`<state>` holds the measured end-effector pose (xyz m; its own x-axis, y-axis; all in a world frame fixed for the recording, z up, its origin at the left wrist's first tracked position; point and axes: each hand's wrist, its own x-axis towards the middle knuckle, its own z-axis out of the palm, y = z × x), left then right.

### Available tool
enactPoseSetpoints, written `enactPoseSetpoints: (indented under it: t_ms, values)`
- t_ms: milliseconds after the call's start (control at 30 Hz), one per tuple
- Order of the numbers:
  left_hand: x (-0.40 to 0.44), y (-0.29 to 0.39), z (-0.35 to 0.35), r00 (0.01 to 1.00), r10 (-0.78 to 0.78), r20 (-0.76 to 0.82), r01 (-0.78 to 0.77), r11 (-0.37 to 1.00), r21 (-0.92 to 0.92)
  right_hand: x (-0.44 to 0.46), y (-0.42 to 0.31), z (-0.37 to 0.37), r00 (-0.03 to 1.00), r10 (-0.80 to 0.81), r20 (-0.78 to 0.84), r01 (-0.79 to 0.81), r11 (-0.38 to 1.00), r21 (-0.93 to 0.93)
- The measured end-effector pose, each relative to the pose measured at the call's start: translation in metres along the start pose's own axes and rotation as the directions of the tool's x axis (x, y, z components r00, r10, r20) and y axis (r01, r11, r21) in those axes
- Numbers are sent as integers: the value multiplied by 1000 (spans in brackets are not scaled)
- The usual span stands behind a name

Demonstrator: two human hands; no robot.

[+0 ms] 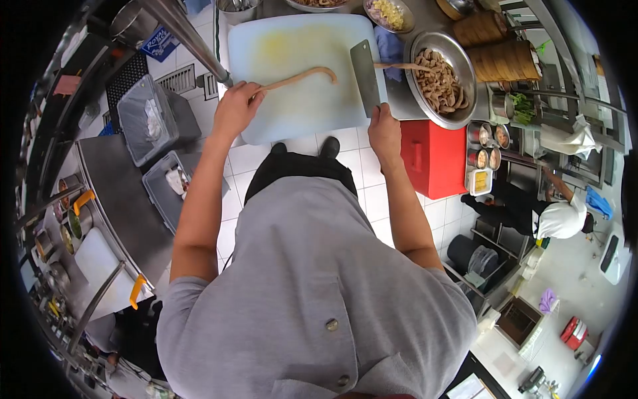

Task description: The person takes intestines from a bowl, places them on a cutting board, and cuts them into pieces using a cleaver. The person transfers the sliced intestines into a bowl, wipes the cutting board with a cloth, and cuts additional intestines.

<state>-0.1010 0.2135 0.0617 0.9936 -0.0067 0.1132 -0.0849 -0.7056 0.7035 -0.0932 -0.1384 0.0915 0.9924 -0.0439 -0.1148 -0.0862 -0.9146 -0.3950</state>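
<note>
A white cutting board [292, 120] with yellowish stains lies before me. My left hand [236, 112] is closed at its left edge, fingers pinching one end of a long tan tube of meat [299, 78], which looks like intestine; its far end curls on the board. My right hand [385, 136] grips the handle of a cleaver [365, 76], whose broad blade is over the board's right edge. Beyond the blade, another tan strip [402, 66] reaches into a steel bowl [468, 83] of cut brown pieces [440, 83]. The blade hides the strip's other end.
A blue cloth [389, 50] lies between board and bowl. A small bowl of chopped yellow and purple bits [387, 14] sits behind. Bamboo steamers [502, 63] stand at right, above a red box [433, 159]. Grey bins [149, 116] are at left; a co-worker [558, 216] is far right.
</note>
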Motion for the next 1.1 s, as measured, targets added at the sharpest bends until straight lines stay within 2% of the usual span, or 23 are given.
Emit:
enactPoseSetpoints:
  t_ms: [67,100,167,233,300,367,400,433,467,533,567,633,667,733,767,833,867,933,967,1033,1067,1100]
  values:
    - [-1,-1,1,1000,9,-20,-9,1000,3,-1,14,9,999,-53,-13,54,997,53]
    - [-2,2,-1,999,-27,28,26,1000,15,-2,16,12,994,-108,-32,111,988,111]
    - [-7,4,2,995,-65,78,63,998,29,0,19,16,998,-59,20,55,984,169]
    - [-8,3,12,999,25,-44,-9,947,322,-2,16,14,998,-10,63,-5,974,225]
    - [-2,6,24,995,54,-90,-21,941,337,-9,11,11,995,23,92,-49,957,287]
    - [11,12,38,987,86,-132,-35,936,349,-14,19,19,998,0,56,-13,971,239]
    - [22,16,47,979,188,-80,-158,946,283,-17,22,22,999,-27,29,21,983,185]
    - [32,20,56,957,289,-38,-275,939,208,-22,18,18,999,-48,-18,51,968,244]
    - [43,26,67,957,288,-42,-274,939,207,-25,17,14,999,-51,-19,54,969,241]
    - [67,34,90,863,505,3,-499,851,164,-29,17,9,998,-45,-37,53,965,256]
    - [77,35,100,863,505,0,-498,851,164,-32,19,6,998,-47,-38,55,966,254]
    - [94,34,120,852,493,179,-514,852,97,-36,22,1,997,-59,-52,71,960,270]
    - [96,36,127,850,496,179,-517,851,97,-38,24,-1,997,-58,-55,71,960,270]
    - [101,46,137,935,279,218,-311,941,131,-41,27,-5,999,22,-26,-15,972,236]
    - [102,52,144,932,287,223,-321,938,131,-41,29,-6,999,30,-32,-21,971,240]
    - [96,67,157,987,81,139,-94,992,86,-45,32,-6,998,45,-50,-31,967,255]
    - [94,73,163,986,81,147,-95,992,87,-45,37,-1,998,52,-47,-38,966,257]
    - [92,85,170,989,-19,148,8,997,75,-42,45,9,984,-73,-165,110,968,227]
    - [87,87,169,988,-20,153,8,997,76,-42,50,11,984,-69,-163,106,968,229]
    - [76,83,165,998,62,22,-65,981,184,-42,38,2,999,-10,-49,21,970,242]
    - [71,77,159,998,61,34,-66,979,191,-43,32,-2,999,-1,-42,11,968,250]
    - [66,68,152,990,140,4,-138,970,198,-43,25,-6,1000,-2,-26,7,973,229]
